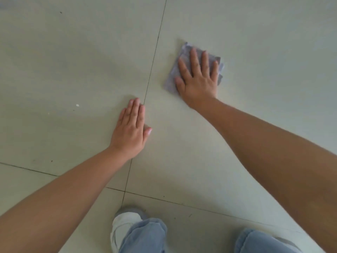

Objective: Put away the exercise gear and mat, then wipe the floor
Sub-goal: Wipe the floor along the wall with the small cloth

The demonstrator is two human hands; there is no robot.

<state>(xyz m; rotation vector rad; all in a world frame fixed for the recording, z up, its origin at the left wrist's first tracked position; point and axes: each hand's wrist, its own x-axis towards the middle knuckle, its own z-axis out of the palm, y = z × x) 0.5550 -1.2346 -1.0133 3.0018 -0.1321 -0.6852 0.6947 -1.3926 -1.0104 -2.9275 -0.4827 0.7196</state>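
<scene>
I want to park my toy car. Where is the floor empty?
Bare tile lies left of the left hand, apart from a white speck, and right of the cloth under the right hand. It is crowded between the hands and by the shoe.

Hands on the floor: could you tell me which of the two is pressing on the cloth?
The right hand lies flat, fingers spread, on the grey cloth. The left hand rests on bare tile floor, beside the grout line, holding nothing.
</scene>
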